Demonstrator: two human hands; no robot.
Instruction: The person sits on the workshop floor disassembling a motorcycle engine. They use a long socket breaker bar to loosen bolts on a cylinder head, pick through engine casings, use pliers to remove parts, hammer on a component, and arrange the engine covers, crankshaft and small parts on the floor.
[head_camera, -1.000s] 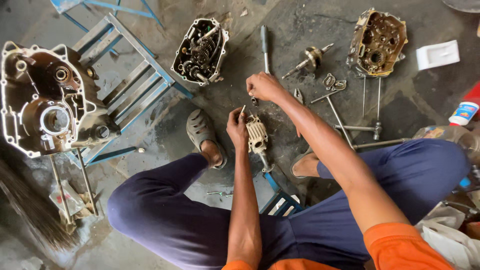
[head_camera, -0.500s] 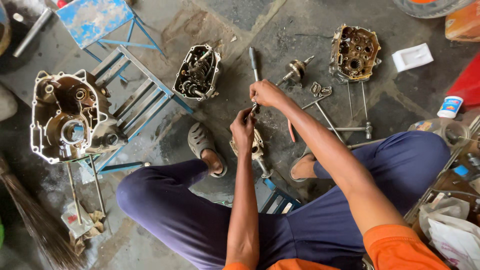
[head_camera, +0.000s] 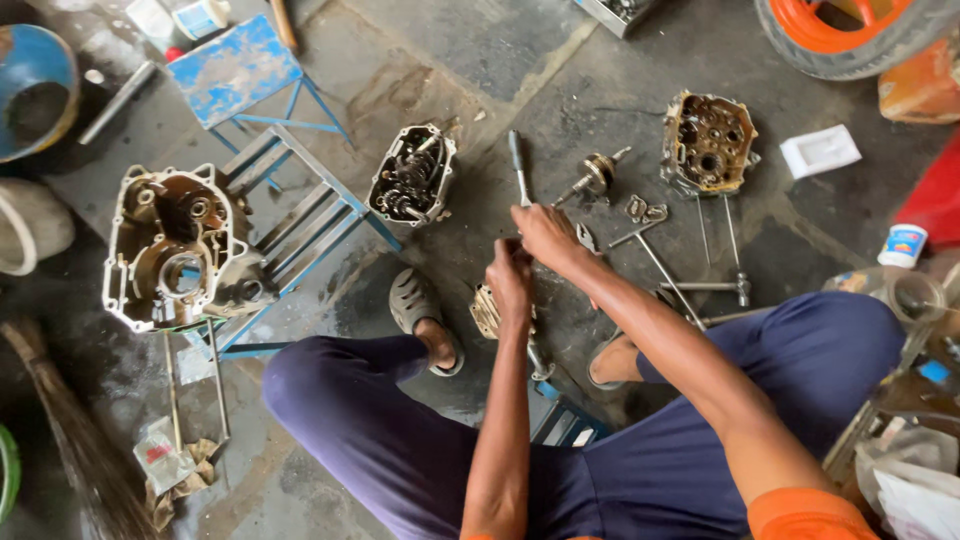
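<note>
Head view: the person sits low over a stained concrete floor (head_camera: 560, 90), knees spread, both forearms reaching forward to the middle of it. The left hand (head_camera: 510, 280) is curled shut, fingers folded around the top of a small finned metal engine part (head_camera: 487, 312) that stands on the floor between the two sandalled feet. The right hand (head_camera: 548, 236) sits just above and touching the left, fingers drawn together in a pinch; something thin seems to be held there, but it is too small to tell what. Just beyond the right hand a long socket wrench (head_camera: 517, 165) lies pointing away from the person.

Farther out on the floor, a cylinder head (head_camera: 412, 175) with exposed valve gear lies left of the wrench, and a crankcase cover (head_camera: 707, 142) lies to the right, with a small shaft (head_camera: 597, 174) between them. Long bolts and rods (head_camera: 700, 260) lie near the right knee. A large crankcase half (head_camera: 175, 250) rests against a blue metal stool (head_camera: 262, 120) toward the left edge of the floor. A white bottle (head_camera: 903, 245) stands near the right edge.
</note>
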